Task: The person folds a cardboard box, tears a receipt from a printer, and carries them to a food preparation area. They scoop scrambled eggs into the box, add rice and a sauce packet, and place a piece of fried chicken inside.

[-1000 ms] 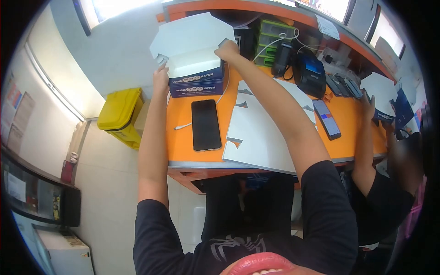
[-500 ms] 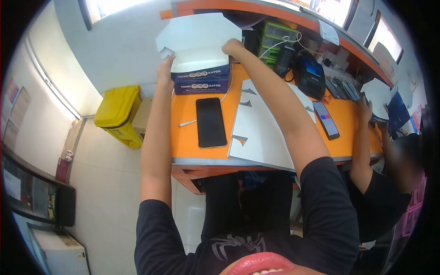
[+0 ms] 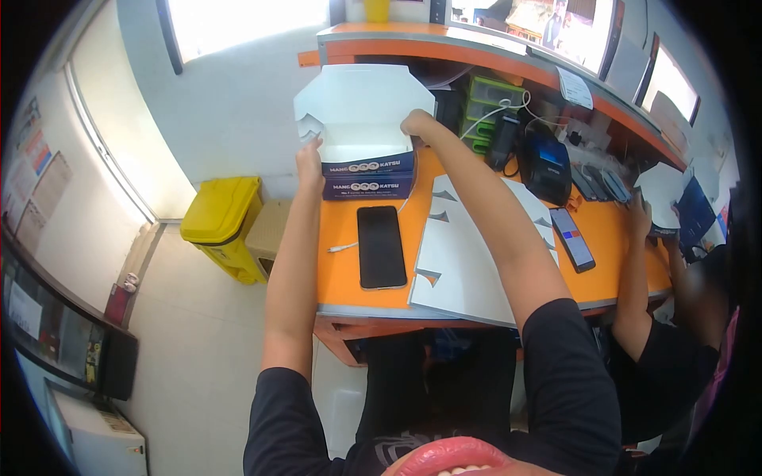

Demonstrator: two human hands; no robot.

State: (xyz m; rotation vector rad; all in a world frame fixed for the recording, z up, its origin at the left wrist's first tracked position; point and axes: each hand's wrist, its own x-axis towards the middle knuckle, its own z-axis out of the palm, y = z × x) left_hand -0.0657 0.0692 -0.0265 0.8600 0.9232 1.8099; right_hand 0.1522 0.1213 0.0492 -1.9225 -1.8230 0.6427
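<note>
Held box: a white cardboard box with a navy front band [image 3: 367, 151] stands at the far end of the orange counter [image 3: 337, 274] with its lid flipped up and back. It is stacked on a second navy-fronted box [image 3: 369, 188].
Writing: both navy fronts carry white print reading "MANG" and "KATSU" with round marks between the words. The smaller line beneath is too small to read.
Left hand: the left hand [image 3: 309, 156] lies against the box's left wall, fingertips up at the notched side flap. Whether they pinch the flap or only press on it cannot be told.
Right hand: the right hand [image 3: 418, 124] is curled closed over the right rear corner, where the lid hinges.
Phone: a black smartphone [image 3: 381, 247] with a dark screen lies flat just in front of the boxes, with a thin white cable [image 3: 343, 247] beside it.
Blanks: a stack of flat white die-cut cardboard sheets [image 3: 468, 258] lies right of the smartphone, under the right forearm.
Further right: a second phone with a lit screen [image 3: 573, 238], a black card terminal [image 3: 548, 163] and green plastic drawers [image 3: 488, 95].
Co-worker: another person's hand [image 3: 639, 216] holds a similar white-and-navy box [image 3: 665, 186] at the counter's right end.
Floor: a yellow plastic bin [image 3: 222, 218] stands by the counter's left side.
</note>
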